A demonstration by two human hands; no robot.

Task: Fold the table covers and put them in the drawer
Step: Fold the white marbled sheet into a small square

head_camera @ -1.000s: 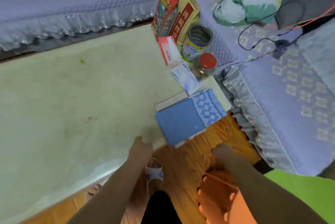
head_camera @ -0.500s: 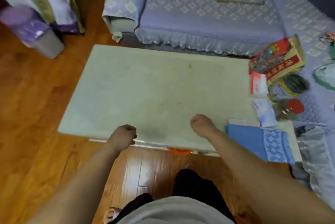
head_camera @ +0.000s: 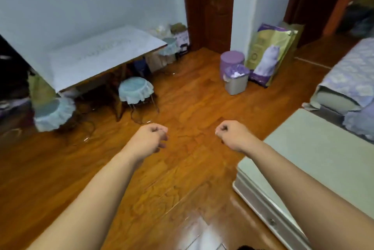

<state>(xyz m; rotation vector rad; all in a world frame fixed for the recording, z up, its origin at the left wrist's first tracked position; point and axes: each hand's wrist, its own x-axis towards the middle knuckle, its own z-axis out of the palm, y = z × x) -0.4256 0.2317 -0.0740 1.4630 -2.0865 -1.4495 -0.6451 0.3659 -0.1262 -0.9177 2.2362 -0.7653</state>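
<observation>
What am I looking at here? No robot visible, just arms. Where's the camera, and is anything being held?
There is no machine: a person does the task bare-handed, and the single wide-angle camera sits on their head, looking forward and down. The left hand and right hand are both out over the wooden floor, fingers curled, with nothing visible in either. At lower right is the corner of a pale low table; the part in view has nothing on it. Farther off stand a white-topped table, stools with pale blue covers, a grey waste bin and a sofa end.
</observation>
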